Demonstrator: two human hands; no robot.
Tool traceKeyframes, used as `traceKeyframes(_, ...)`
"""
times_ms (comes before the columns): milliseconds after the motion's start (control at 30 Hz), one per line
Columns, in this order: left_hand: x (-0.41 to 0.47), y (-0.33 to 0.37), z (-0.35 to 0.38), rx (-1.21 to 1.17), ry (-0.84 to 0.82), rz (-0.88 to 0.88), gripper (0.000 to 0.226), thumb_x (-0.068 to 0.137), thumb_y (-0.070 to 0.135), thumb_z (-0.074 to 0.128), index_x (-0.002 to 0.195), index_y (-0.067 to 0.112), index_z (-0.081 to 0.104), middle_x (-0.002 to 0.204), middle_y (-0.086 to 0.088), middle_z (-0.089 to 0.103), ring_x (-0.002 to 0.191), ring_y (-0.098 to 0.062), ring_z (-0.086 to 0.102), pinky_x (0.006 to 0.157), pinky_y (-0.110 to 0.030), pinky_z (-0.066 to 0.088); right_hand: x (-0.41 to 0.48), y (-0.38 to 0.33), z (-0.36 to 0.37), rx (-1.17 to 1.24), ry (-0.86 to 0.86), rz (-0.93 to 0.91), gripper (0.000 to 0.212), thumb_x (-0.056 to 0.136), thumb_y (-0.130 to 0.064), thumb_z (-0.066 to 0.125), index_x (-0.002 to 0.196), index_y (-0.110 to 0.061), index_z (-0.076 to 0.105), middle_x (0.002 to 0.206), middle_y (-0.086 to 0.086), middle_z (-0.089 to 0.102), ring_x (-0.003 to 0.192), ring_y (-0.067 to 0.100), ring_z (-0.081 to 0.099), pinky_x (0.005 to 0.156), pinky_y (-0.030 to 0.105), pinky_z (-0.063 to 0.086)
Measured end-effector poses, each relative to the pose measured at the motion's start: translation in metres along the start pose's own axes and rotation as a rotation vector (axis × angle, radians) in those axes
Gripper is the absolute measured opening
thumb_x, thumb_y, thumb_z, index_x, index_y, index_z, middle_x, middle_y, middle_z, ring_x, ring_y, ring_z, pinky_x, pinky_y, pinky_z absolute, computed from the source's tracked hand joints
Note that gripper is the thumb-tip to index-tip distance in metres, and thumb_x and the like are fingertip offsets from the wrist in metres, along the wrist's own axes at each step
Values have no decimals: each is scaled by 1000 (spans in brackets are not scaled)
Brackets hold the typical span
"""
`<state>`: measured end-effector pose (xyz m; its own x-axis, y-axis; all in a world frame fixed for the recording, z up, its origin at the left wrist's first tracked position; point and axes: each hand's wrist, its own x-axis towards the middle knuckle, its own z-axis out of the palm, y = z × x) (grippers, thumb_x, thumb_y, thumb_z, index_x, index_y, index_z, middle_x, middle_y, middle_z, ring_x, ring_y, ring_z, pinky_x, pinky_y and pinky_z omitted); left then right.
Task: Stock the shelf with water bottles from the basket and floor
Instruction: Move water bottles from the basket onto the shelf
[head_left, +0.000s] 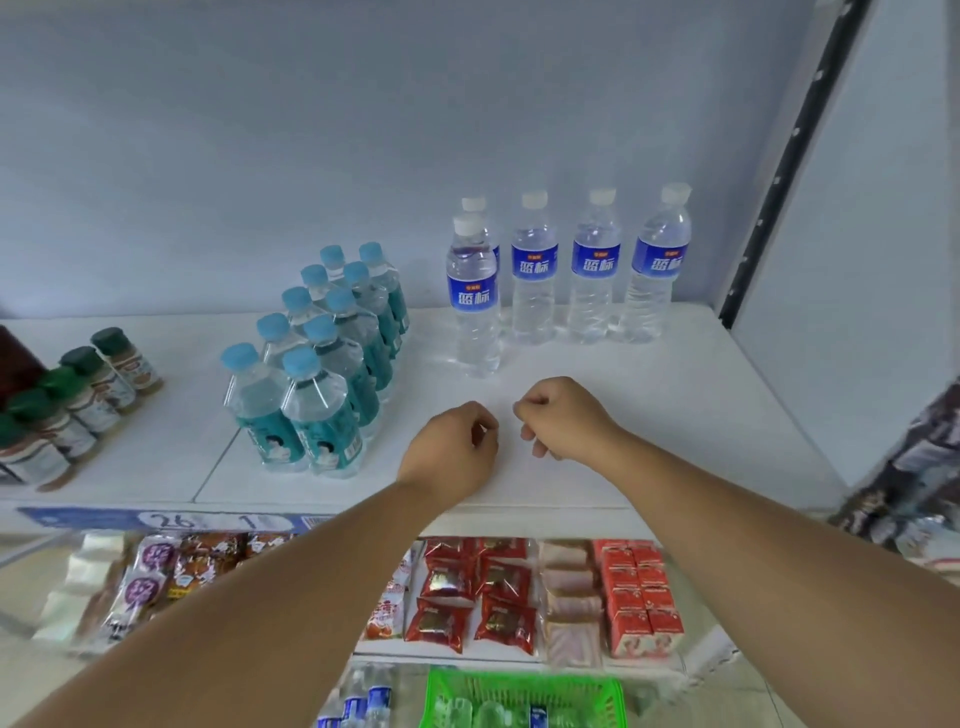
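Your left hand (452, 447) and right hand (563, 421) are side by side over the front of the white shelf (649, 415), near each other but apart. Each hand has its fingers curled into a loose fist and grips nothing. You cannot tell whether either hand touches the shelf surface.

Just beyond your hands, 1 front bottle (472, 296) with a blue label and white cap stands upright. Behind it, the back row (595, 270) of 4 matching bottles stands along the wall. The leftmost of these is mostly hidden by the front bottle.

To the left, the teal bottles (322, 353) with light blue caps stand packed in 2 files of 5. Further left, well apart from them, the spice jars (78, 395) with green lids run in a slanted line toward the shelf edge. A blue price strip (171, 519) runs along the shelf's front lip.

On the lower shelf lie red snack packets (472, 592) and red cartons (639, 597).

At the bottom edge is the green basket (524, 680); its contents are too blurred for you to count. Just to its left stand the floor bottles (358, 701), also blue-labelled.
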<state>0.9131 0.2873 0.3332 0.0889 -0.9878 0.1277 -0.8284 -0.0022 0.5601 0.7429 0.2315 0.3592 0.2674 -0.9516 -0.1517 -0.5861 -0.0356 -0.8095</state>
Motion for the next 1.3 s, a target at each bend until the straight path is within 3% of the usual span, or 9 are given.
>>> traceKeyframes(200, -43, -2, -14, -24, -61, 31, 14, 87, 38, 50, 92, 39, 62, 76, 14, 67, 68, -11, 63, 62, -33, 57, -56, 2, 7, -72, 44, 1, 21, 95, -26, 57, 83, -13, 66, 72, 0, 73, 47, 9, 64, 47, 23, 45)
traceKeyframes(433, -112, -31, -29, 19, -121, 109, 14, 87, 46, 45, 87, 42, 59, 72, 24, 67, 58, -3, 63, 54, -27, 55, -149, 18, 40, -154, 215, -29, 33, 98, -27, 58, 82, 0, 67, 79, 19, 70, 75, 33, 66, 67, 35, 50)
traceKeyframes(600, -165, -53, -24, 41, -174, 107, 16, 94, 46, 49, 89, 38, 61, 74, 14, 68, 63, -5, 64, 53, -27, 55, -204, 43, 71, -179, 213, 9, 29, 98, -27, 57, 71, -15, 61, 66, 3, 67, 60, 12, 65, 57, 31, 48)
traceKeyframes(667, -183, -60, -18, 57, -180, 97, 17, 94, 46, 51, 87, 37, 62, 73, 15, 67, 65, -7, 64, 54, -26, 51, -219, 56, 83, -201, 170, 32, 32, 97, -26, 57, 68, -14, 61, 63, 3, 67, 59, 7, 66, 54, 31, 50)
traceKeyframes(733, -201, -66, -12, 73, -216, 83, 18, 93, 47, 50, 83, 37, 61, 70, 15, 66, 65, -7, 64, 54, -25, 50, -229, 69, 94, -219, 90, 54, 31, 96, -23, 57, 72, -4, 64, 68, 11, 68, 67, 26, 69, 60, 36, 52)
traceKeyframes(867, -229, -81, 2, 92, -331, 30, 19, 92, 47, 50, 80, 37, 60, 65, 15, 66, 60, -8, 65, 53, -29, 55, -242, 93, 102, -371, -28, 70, 30, 96, -25, 59, 69, -14, 65, 55, -12, 62, 55, 15, 58, 49, 25, 32)
traceKeyframes(1000, -237, -99, 28, 106, -427, -48, 23, 91, 51, 47, 82, 34, 61, 71, 11, 67, 61, -11, 65, 51, -28, 51, -243, 128, 111, -416, -107, 162, 26, 95, -29, 60, 75, -16, 69, 70, 3, 69, 62, 18, 62, 53, 25, 40)
traceKeyframes(1167, -257, -129, 84, 172, -563, -187, 19, 92, 38, 50, 82, 29, 63, 83, 7, 69, 71, -15, 66, 63, -33, 59, -249, 186, 135, -385, -183, 260, 17, 94, -28, 61, 80, -19, 67, 76, -1, 67, 72, 21, 64, 61, 30, 48)
traceKeyframes(1300, -267, -166, 154, 234, -590, -259, 23, 85, 38, 45, 69, 26, 56, 64, 9, 62, 58, -12, 58, 52, -25, 45, -240, 255, 174, -372, -244, 348, 13, 92, -31, 58, 84, -23, 65, 82, -4, 68, 76, 16, 65, 69, 33, 52)
